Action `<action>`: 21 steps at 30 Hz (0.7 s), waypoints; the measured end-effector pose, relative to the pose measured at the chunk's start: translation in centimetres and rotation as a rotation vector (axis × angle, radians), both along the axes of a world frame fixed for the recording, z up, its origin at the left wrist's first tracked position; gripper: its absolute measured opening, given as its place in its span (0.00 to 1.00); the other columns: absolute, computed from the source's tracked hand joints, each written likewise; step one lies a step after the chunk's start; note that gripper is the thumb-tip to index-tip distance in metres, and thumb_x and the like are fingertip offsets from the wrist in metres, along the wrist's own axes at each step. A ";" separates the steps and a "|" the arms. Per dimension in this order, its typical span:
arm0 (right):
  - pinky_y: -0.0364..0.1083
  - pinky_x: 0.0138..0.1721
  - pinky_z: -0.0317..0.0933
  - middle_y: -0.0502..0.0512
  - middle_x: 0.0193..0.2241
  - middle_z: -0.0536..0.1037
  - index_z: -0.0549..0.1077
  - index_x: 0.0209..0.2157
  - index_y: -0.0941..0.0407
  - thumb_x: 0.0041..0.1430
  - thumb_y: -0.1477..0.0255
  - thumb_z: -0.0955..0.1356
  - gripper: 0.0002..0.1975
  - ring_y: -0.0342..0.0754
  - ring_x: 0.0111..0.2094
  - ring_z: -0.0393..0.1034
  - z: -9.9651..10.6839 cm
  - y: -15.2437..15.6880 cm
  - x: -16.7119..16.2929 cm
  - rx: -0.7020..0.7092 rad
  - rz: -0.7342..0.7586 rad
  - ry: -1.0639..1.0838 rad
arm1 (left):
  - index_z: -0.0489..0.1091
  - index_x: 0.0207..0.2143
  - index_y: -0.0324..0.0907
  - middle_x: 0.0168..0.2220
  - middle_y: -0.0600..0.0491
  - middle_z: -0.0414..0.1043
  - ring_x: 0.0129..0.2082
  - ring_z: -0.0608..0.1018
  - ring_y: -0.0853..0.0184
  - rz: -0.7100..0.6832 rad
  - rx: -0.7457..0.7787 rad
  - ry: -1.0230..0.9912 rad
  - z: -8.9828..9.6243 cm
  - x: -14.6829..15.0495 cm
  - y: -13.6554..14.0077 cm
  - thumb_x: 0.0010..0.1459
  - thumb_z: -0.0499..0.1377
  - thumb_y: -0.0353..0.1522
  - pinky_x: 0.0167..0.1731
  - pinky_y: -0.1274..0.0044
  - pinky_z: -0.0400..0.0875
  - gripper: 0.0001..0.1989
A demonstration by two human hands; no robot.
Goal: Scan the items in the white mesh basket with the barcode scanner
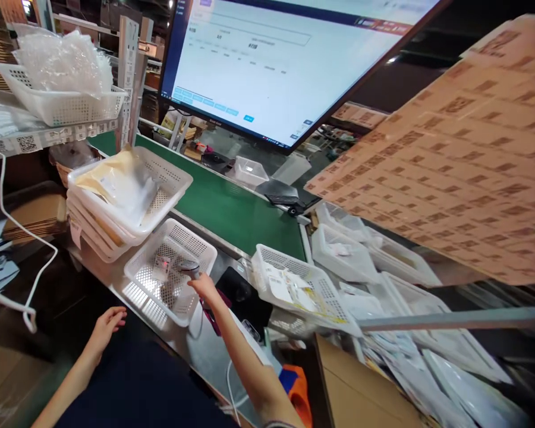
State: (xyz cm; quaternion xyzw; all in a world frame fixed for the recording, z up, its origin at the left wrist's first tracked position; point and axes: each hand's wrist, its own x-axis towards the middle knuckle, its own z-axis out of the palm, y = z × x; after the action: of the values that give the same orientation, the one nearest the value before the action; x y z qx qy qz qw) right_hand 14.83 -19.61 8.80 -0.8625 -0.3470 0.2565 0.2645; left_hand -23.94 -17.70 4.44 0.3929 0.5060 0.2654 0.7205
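Observation:
My right hand (204,286) reaches over the near rim of a white perforated basket (138,270) and grips a grey handheld scanner (188,267) that points into it. A small label (161,267) lies on the basket's floor under the scanner. My left hand (107,325) hovers low at the metal counter's front edge, fingers loosely apart, holding nothing. A stack of white baskets (172,181) with a bagged yellowish item (116,181) on top stands just left of the scanned basket.
A green conveyor belt (232,208) runs behind the baskets under a large monitor (271,65). More white baskets with papers (294,285) sit to the right. A shelf basket of plastic bags (62,71) is upper left. Sheets of brown labels (463,154) fill the right.

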 end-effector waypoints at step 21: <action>0.50 0.40 0.70 0.70 0.39 0.84 0.82 0.36 0.61 0.56 0.68 0.68 0.13 0.64 0.45 0.81 -1.9 -2.1 -9.6 -0.351 -0.144 -0.204 | 0.77 0.49 0.39 0.46 0.41 0.80 0.50 0.81 0.48 1.011 1.372 0.904 12.5 -32.2 16.9 0.70 0.49 0.46 0.54 0.55 0.73 0.25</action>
State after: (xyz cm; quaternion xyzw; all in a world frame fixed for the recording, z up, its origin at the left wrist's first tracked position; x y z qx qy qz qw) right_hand 5.19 -21.73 6.86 -0.9394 -0.2593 0.2048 0.0914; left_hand -56.19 -0.79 16.89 0.5292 0.5798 0.6060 -0.1284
